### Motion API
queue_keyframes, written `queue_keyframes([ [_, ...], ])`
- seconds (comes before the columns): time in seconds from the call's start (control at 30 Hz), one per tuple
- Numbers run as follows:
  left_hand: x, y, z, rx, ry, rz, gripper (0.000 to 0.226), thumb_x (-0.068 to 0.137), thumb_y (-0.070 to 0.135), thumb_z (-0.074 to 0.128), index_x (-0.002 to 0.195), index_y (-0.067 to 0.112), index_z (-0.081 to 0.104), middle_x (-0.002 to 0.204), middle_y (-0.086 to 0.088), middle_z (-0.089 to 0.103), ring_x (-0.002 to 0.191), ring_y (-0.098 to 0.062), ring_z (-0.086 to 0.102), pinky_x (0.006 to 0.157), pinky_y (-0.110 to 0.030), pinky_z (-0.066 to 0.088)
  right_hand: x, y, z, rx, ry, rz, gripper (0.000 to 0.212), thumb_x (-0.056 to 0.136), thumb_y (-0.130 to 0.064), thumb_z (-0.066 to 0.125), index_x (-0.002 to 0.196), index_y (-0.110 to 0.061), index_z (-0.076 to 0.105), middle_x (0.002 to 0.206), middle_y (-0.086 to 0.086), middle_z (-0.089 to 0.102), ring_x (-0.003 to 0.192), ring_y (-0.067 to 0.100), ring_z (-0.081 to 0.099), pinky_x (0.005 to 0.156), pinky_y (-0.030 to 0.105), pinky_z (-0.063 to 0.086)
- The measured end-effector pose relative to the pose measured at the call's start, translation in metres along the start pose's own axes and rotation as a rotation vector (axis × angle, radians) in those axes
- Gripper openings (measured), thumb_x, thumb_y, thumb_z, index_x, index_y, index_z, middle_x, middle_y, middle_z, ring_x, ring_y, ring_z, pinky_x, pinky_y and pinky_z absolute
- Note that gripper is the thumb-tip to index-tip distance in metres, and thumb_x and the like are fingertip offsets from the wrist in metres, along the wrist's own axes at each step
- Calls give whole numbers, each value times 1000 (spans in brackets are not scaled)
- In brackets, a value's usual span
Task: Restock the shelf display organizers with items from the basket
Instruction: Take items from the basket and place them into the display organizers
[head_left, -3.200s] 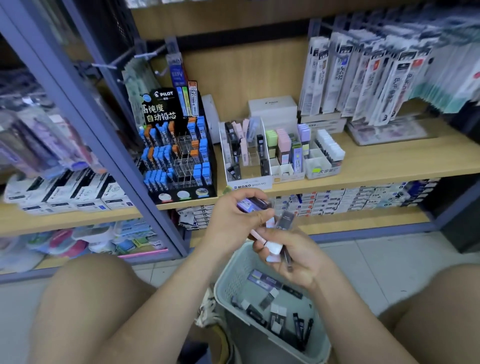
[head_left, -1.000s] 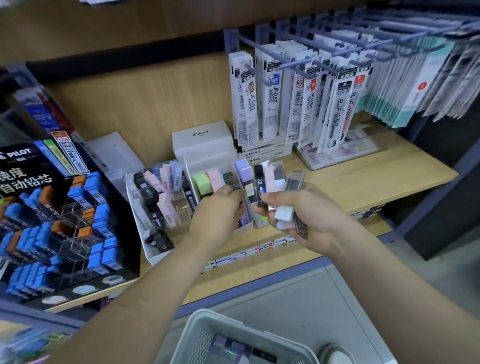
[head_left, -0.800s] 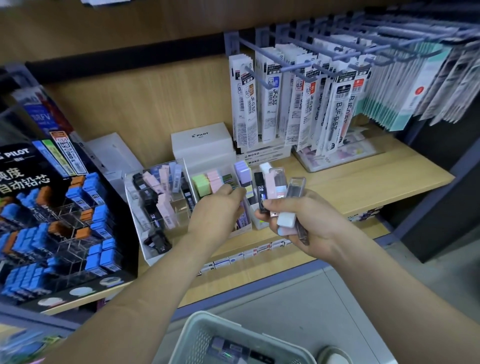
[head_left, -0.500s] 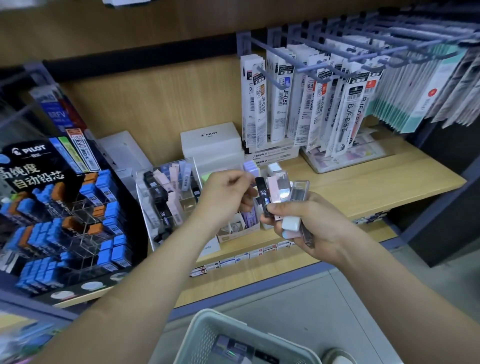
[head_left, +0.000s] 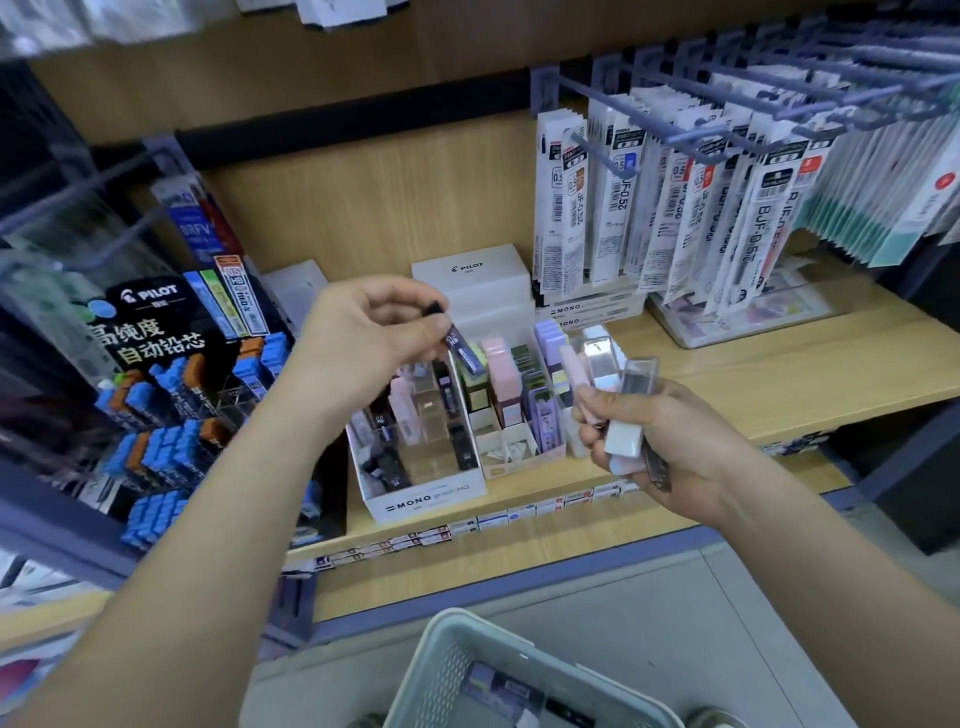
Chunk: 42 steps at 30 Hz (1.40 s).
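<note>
My left hand (head_left: 363, 343) pinches one dark lead case (head_left: 464, 353) by its top end, tilted above the white MONO organizer (head_left: 426, 501) on the wooden shelf. That organizer holds black, pink and clear lead cases in slots. My right hand (head_left: 660, 441) grips a fan of several lead cases (head_left: 605, 374), pink, clear and white, just right of the smaller white organizer (head_left: 519, 457) with green, pink and purple cases. The grey-green basket (head_left: 452, 670) sits at the bottom with a few cases inside.
A black Pilot lead display (head_left: 171, 374) with blue and orange cases stands left. A white Pilot box (head_left: 470, 278) sits behind the organizers. Refill packs (head_left: 675, 202) hang on pegs at upper right above flat packets. The shelf edge (head_left: 519, 530) carries price labels.
My left hand has drawn one dark case out of the bundle in my right hand and lifted it up and left, over the MONO organizer. The right hand stays put.
</note>
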<state>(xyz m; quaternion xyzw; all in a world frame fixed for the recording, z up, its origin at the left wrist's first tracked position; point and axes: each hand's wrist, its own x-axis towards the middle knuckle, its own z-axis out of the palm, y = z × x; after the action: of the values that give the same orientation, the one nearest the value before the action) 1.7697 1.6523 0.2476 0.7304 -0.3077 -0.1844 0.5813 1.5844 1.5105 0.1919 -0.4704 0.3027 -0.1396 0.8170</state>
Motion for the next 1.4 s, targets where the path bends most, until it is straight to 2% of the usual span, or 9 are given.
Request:
queue_keyframes([
  [0.13, -6, -21, -23, 340, 35, 24, 13, 79, 14, 77, 86, 25, 74, 80, -4, 71, 74, -14, 66, 77, -28, 54, 1, 3, 15, 24, 19, 19, 9, 87, -9, 65, 89, -2, 61, 66, 8, 56, 54, 15, 50, 39, 19, 41],
  [0.27, -5, -47, -21, 506, 8, 32, 11, 84, 13, 72, 92, 20, 74, 89, 0, 71, 83, -15, 67, 86, -34, 55, 4, 8, 29, 17, 46, 38, 10, 89, -7, 65, 94, 0, 62, 69, 10, 56, 51, 15, 50, 35, 17, 38],
  [0.47, 2, -52, -8, 576, 164, 152, 17, 86, 14, 68, 102, 16, 74, 90, 6, 68, 79, -5, 62, 82, -16, 48, 10, 11, 42, -54, 16, 46, 4, 87, 2, 63, 90, 1, 61, 70, 15, 57, 45, 14, 46, 33, 15, 33],
  [0.73, 16, -70, 12, 762, 56, 189, 19, 85, 21, 69, 104, 22, 72, 95, 3, 72, 91, -16, 64, 85, -33, 51, 13, 10, 45, 12, 21, 56, 25, 82, -8, 72, 104, 3, 67, 88, 17, 59, 58, 16, 52, 39, 17, 42],
  [0.9, 20, -79, 17, 904, 71, 308, 20, 84, 24, 70, 103, 22, 74, 99, -1, 67, 97, -24, 54, 85, -35, 45, 17, 11, 41, -12, 37, 68, 20, 80, -12, 75, 97, -4, 68, 91, 17, 62, 59, 16, 52, 40, 18, 43],
  [1.13, 17, -75, 20, 949, 71, 296, 21, 87, 22, 66, 107, 23, 68, 90, 3, 64, 88, -20, 57, 77, -36, 49, 17, 11, 41, 8, -16, 79, 25, 82, -13, 73, 101, 2, 66, 87, 18, 62, 58, 16, 52, 40, 18, 42],
  [1.23, 14, -54, 19, 673, 90, 219, 22, 90, 9, 56, 96, 24, 71, 80, 13, 59, 74, -11, 56, 70, -23, 44, 18, 10, 39, 44, -26, 99, 24, 82, -12, 72, 99, 3, 65, 79, 16, 62, 55, 14, 50, 42, 19, 44],
  [1.33, 0, -28, 12, 332, -155, 72, 45, 88, -6, 48, 90, 31, 73, 93, 4, 69, 80, -31, 59, 71, -37, 51, 19, 9, 38, 79, -19, 118, 22, 85, -9, 69, 103, 3, 65, 74, 14, 61, 54, 13, 49, 42, 18, 43],
  [1.4, -11, -23, 13, 422, -320, 128, 39, 84, -4, 57, 95, 30, 74, 95, 0, 69, 85, -28, 61, 76, -38, 52, 19, 9, 41, 95, -17, 137, 18, 87, -8, 67, 101, 3, 65, 72, 14, 61, 53, 13, 48, 42, 17, 43],
])
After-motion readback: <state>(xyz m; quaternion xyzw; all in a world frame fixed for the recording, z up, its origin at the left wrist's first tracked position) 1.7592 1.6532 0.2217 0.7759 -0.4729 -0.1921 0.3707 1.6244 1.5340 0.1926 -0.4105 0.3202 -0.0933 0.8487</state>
